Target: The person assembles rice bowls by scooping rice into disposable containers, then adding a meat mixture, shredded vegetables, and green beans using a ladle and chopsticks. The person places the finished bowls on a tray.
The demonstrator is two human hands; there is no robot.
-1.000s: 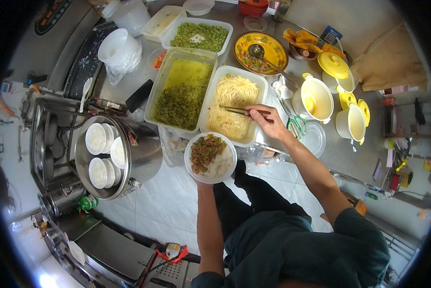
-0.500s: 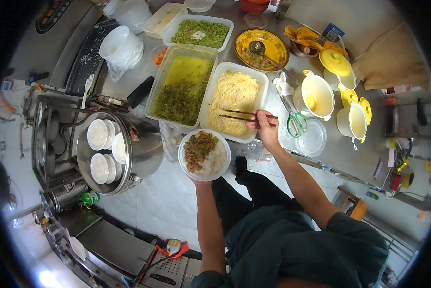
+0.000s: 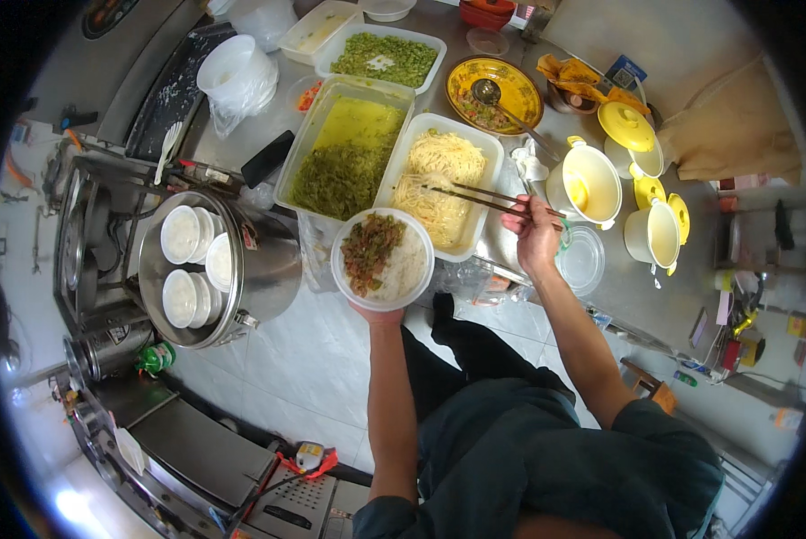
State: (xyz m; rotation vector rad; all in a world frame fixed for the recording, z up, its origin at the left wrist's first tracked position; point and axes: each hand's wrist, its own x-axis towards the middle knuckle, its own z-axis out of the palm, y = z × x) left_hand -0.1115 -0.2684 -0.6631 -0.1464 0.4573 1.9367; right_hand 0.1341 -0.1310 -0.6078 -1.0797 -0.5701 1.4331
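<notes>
Left hand [image 3: 378, 313] cups the rice bowl [image 3: 383, 259] from below; right hand [image 3: 534, 235] pinches chopsticks [image 3: 475, 198] over the noodle tray [image 3: 442, 180] — best keep the bowl close and level.

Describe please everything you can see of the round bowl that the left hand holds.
The round bowl is white and shallow, and looks like thin plastic or foam. It is held about level by the left hand, which supports it from below at the near rim. Inside, white rice shows on the right side, and a chopped green and reddish-brown topping covers the left and middle. It hovers over the near edges of the noodle tray and the greens tray.
</notes>
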